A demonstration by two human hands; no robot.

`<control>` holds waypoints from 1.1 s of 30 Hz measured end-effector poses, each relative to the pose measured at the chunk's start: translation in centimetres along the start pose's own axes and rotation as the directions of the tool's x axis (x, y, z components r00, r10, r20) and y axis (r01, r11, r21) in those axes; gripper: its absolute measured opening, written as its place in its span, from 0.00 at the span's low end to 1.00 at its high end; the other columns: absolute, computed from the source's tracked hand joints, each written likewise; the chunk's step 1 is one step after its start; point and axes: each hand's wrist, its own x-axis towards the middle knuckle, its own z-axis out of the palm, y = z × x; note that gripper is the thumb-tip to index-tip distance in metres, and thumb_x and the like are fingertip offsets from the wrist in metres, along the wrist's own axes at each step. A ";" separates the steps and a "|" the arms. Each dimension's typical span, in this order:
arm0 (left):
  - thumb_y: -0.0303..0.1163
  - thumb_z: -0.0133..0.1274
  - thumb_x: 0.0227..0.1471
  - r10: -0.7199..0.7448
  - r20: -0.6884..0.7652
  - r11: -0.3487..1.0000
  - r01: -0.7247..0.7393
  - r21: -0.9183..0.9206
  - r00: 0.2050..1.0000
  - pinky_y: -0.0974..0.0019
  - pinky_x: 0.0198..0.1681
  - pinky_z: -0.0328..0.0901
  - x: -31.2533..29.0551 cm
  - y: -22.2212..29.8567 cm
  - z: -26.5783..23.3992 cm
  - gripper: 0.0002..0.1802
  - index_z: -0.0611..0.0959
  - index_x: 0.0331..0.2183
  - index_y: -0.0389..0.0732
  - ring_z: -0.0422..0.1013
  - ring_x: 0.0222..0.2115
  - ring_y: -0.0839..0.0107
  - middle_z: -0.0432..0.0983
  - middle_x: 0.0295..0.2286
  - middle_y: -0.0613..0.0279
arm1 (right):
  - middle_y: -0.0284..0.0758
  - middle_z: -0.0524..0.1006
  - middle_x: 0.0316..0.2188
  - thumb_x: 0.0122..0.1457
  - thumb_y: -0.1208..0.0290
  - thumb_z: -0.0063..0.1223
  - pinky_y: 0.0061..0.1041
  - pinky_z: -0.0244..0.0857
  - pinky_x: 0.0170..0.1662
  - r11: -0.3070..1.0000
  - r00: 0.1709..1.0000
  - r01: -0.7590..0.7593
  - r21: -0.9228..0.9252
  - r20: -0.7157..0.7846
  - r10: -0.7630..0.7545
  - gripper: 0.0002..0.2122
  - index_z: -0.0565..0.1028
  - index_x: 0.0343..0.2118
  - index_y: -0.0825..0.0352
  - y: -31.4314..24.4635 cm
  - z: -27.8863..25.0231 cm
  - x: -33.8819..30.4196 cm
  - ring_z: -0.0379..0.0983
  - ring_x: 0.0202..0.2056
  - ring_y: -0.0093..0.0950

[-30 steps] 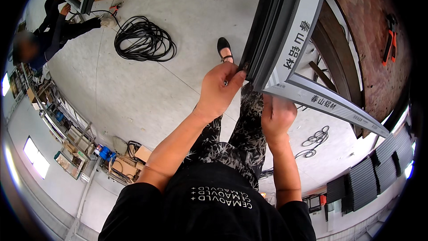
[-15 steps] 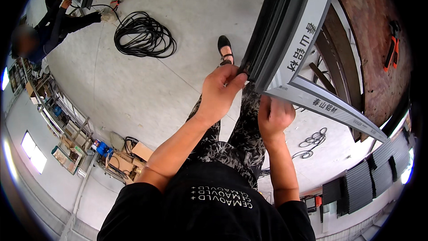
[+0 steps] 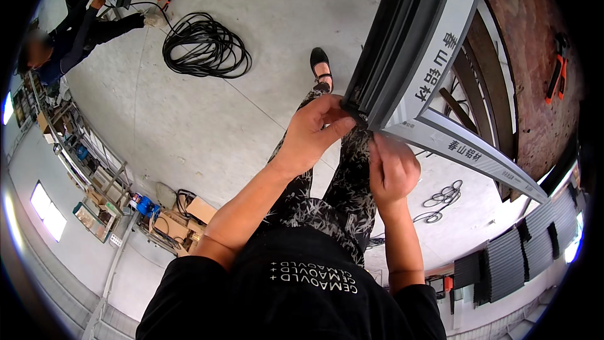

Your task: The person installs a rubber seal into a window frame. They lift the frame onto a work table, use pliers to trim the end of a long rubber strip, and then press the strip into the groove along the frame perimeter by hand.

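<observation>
A grey aluminium frame (image 3: 434, 56) with printed film on its faces stands at the upper right, its near corner pointing toward me. Black rubber sealing strip (image 3: 376, 56) runs along the grooved inner side of its long bar. At that corner my left hand (image 3: 313, 131) pinches the end of the strip between thumb and fingers. My right hand (image 3: 395, 169) is closed just below the corner, close to the shorter bar. Its fingertips are slightly blurred, and what they hold, if anything, is too small to make out.
The frame rests by a brown wooden tabletop (image 3: 535, 44) bearing an orange-and-black cutter (image 3: 557, 69). Coiled black cable (image 3: 204, 47) lies on the floor, with a thinner coil (image 3: 440, 201) at right. Another person (image 3: 82, 31) works at far left. Shelving (image 3: 88, 164) lines the left wall.
The frame sits slightly farther right in view. My right hand has come out a little from under the corner and turned, showing more fingers. My left hand stays at the strip's end.
</observation>
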 end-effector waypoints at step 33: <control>0.30 0.52 0.59 0.064 -0.181 0.997 -0.055 0.054 0.981 0.75 0.36 0.66 0.5 0.5 1.4 0.09 0.78 0.34 0.32 0.72 0.29 0.80 0.77 0.26 0.65 | 0.42 0.78 0.30 0.48 0.83 0.62 0.28 0.69 0.34 0.996 0.994 -0.083 -0.030 -0.077 0.081 0.09 0.79 0.34 0.71 0.5 0.7 0.5 0.76 0.29 0.40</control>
